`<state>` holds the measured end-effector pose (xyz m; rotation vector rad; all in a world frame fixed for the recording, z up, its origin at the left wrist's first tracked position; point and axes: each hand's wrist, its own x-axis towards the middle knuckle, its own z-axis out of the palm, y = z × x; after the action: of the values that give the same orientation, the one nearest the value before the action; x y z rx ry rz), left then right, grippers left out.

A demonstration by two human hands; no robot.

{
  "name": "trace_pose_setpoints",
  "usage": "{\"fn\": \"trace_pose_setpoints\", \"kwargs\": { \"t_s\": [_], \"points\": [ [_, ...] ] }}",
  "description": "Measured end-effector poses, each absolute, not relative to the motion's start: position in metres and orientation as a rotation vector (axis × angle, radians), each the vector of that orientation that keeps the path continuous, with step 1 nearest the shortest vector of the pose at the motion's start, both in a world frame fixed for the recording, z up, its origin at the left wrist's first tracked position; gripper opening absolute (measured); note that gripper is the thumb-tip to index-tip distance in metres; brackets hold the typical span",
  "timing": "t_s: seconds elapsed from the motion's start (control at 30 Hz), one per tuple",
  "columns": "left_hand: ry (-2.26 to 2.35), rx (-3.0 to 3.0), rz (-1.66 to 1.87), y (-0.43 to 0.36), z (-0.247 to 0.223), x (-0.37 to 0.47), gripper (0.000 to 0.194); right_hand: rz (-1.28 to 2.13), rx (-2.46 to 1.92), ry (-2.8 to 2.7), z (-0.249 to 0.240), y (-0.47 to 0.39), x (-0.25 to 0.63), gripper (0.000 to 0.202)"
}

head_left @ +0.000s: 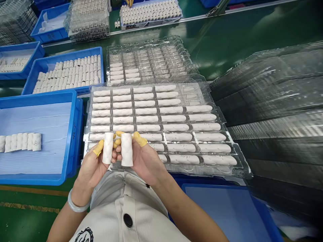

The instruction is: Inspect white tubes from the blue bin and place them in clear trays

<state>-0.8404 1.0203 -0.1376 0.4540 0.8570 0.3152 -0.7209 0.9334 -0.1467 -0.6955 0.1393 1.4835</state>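
My left hand (93, 165) holds a white, slightly bumpy cylindrical piece (108, 148) upright between its fingers. Beside it, a second white cylindrical piece (127, 150) is gripped in my right hand (147, 160). The two pieces are close together but apart. Yellow finger covers sit on several fingertips of both hands. Just beyond my hands lies a clear plastic tray (243, 164) with rows of the same white pieces in its slots; some carry small dark marks. My hands hide part of its nearest rows.
Left of me stands a blue bin (73, 134) with a short row of white pieces (22, 142). Behind it, another blue bin (100, 64) holds many more. A second clear tray (189, 62) lies farther back. Stacked grey trays (272, 101) rise at right; a blue bin (222, 208) sits below.
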Motion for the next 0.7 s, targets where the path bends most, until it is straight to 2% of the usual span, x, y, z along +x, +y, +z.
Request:
{"fn": "trace_pose_setpoints", "kwargs": {
  "t_s": [0.2,0.27,0.4,0.6,0.7],
  "points": [
    [0.883,0.430,0.359,1.0192,-0.1395,-0.8412,0.038,1.513,-0.697,0.193,-0.1407,0.9355,-0.7197,0.055],
    [0.863,0.458,0.379,1.0184,-0.1415,-0.8427,0.032,1.516,-0.697,0.186,-0.1407,0.9354,-0.7200,0.052],
    [0.816,0.547,0.399,1.0175,-0.1441,-0.8450,0.042,1.484,-0.645,0.155,-0.1429,0.9343,-0.7203,0.040],
    [0.856,0.631,0.403,1.0176,-0.1450,-0.8474,0.046,1.472,-0.539,0.111,-0.1476,0.9298,-0.7180,0.026],
    [0.818,0.609,0.387,1.0168,-0.1434,-0.8479,0.044,1.435,-0.571,0.060,-0.1498,0.9275,-0.7168,0.030]
  ]
}}
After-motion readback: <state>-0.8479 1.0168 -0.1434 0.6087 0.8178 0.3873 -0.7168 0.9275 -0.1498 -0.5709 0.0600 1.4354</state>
